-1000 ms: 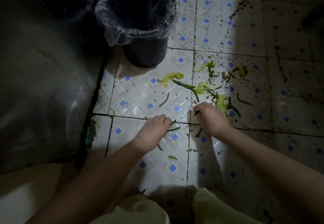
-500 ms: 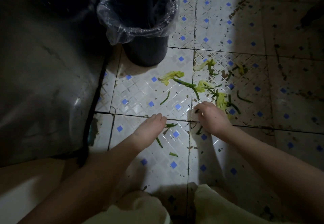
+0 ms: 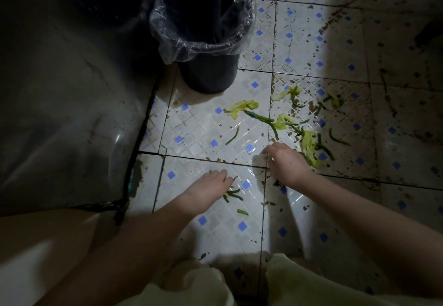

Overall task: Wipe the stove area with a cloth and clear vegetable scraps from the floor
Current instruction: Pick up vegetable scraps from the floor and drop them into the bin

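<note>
Since a second ago the left hand (image 3: 211,189) has drawn back a little toward the person. The green strips (image 3: 233,193) that lay ahead of its fingertips are now bunched against its thumb side. The right hand (image 3: 286,161) has shifted slightly to the left.

The left hand lies palm down on the floor (image 3: 203,138), its fingers (image 3: 219,176) straight and close together, touching the strips rather than closing round them. One short green piece (image 3: 242,211) lies apart, just nearer the person. The right hand's fingers (image 3: 269,148) curl down to the tile, and from where I stand I cannot tell whether they hold anything.

Just beside that hand's knuckles lies a pale yellow-green leaf (image 3: 309,148). The rest of the vegetable scraps (image 3: 271,120) are strewn over the lit tiles beyond both hands: another leaf (image 3: 241,110), a lone curved strip (image 3: 232,135), and more stems farther right.

A black bin (image 3: 206,75) with a clear liner (image 3: 167,42) folded over its rim stands upright beyond the scraps. It is close to the floor's left edge, where a dark panel (image 3: 72,90) rises. The tiles are white with small blue squares, grimier toward the right.
</note>
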`<move>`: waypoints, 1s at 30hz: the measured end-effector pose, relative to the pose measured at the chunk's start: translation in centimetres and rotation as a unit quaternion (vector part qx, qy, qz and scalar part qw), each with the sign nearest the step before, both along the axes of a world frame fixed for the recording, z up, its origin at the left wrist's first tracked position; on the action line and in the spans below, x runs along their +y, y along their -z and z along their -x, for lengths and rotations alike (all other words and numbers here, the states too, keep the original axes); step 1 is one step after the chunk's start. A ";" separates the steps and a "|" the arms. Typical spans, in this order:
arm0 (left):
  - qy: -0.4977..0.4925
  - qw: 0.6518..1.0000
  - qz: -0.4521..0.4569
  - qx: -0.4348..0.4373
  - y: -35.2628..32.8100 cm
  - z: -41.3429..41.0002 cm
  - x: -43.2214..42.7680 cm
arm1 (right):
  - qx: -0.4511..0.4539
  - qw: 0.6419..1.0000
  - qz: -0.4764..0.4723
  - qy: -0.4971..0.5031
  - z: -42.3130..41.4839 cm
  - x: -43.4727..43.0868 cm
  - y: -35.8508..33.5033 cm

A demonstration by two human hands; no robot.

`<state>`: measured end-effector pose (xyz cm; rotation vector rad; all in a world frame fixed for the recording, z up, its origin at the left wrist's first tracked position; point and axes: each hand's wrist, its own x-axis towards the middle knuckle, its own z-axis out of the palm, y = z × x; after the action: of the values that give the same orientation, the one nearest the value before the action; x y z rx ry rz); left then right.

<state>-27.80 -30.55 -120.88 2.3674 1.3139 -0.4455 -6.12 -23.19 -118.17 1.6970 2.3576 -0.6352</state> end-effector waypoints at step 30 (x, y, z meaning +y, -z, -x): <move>-0.105 0.989 -0.103 0.005 -1.6 1.7 7.2 | 0.020 0.999 -0.029 0.041 1.5 8.8 1.8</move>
<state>-29.53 -23.32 -119.27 2.3535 1.6651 -0.2692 -7.58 -14.37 -119.94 1.8313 2.3654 -0.6234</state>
